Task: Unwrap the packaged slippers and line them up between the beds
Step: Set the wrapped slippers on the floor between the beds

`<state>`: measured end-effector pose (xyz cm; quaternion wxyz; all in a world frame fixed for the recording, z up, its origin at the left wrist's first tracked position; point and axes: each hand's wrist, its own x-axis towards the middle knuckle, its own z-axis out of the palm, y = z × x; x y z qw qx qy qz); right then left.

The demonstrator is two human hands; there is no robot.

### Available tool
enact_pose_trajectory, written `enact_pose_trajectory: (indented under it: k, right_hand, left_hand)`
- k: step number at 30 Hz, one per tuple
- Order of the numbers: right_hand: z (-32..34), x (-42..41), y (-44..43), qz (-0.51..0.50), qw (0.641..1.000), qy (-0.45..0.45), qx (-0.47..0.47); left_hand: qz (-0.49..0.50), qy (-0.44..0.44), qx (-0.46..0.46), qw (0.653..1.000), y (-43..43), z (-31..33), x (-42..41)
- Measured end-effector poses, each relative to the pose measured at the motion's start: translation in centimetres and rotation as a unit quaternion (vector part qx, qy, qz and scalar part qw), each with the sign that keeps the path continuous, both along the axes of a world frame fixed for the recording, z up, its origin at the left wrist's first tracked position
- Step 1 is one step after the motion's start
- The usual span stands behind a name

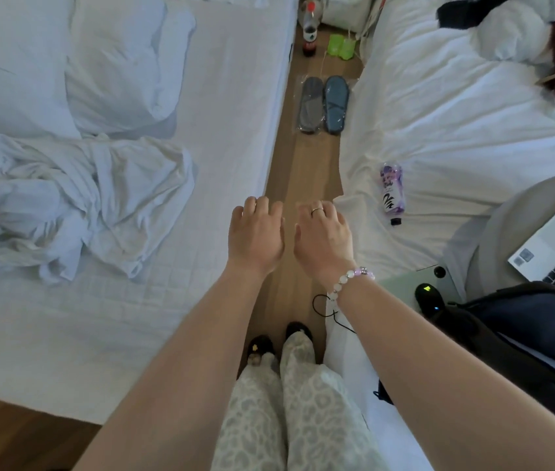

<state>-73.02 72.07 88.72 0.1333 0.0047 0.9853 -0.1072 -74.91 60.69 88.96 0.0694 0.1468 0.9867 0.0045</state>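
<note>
Two flat grey-blue fabric slippers sealed in clear crinkly plastic wrap (324, 105) look light, floppy and slippery, best pinched at a loose wrap edge, while the left hand (257, 232) and right hand (324, 234) hover with each grip released and grasping nothing.

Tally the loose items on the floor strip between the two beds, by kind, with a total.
Packaged slippers, still in clear wrap: 2, one grey and one blue.
Cola bottle: 1.
Green cups: 2.
Total: 5.
Both hands, left hand and right hand, are empty above the floor.
</note>
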Motion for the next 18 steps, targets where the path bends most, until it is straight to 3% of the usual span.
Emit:
enact_pose_trajectory:
  k: [5, 11, 18]
  right_hand:
    - [-1.1, 1.0, 0.7, 0.012, 1.0, -0.005, -0.009]
    - [-3.5, 1.5, 1.6, -0.022, 0.999, -0.029, -0.021]
    - [-7.2, 3.2, 1.5, 0.01, 0.998, -0.055, -0.017]
  left_hand:
    - [0.001, -0.057, 0.0, 0.998, 0.5, -0.7, 1.0]
    - [-0.008, -0.076, -0.003, 0.997, 1.0, -2.8, 1.2]
    - [-0.007, -0.103, -0.004, 0.995, 2.1, -7.1, 1.6]
